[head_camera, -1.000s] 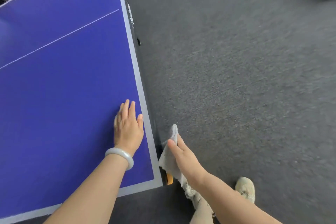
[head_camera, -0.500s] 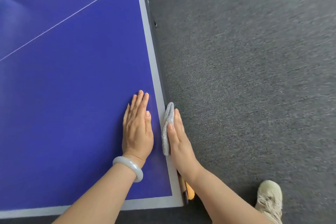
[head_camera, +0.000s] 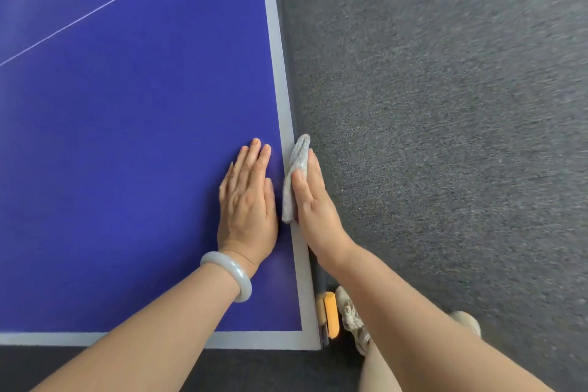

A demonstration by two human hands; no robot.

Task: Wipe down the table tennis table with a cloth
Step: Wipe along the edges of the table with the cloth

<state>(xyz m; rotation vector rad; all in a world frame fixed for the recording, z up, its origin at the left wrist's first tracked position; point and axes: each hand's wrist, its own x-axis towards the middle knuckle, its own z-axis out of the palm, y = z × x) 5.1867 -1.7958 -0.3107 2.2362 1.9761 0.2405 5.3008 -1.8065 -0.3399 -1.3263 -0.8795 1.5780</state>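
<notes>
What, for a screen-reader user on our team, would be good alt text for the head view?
The right hand holds a folded grey cloth against the side edge of a blue table tennis table, near its corner. The left hand, a pale bangle on its wrist, lies flat on the tabletop beside it; dark grey carpet lies beyond.

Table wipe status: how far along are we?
Done: cannot tell; the blue top shows no wipe marks. In hand: right hand holds the cloth against the side edge near the corner, left hand flat on top. Left: likely the long stretch of edge ahead.
</notes>
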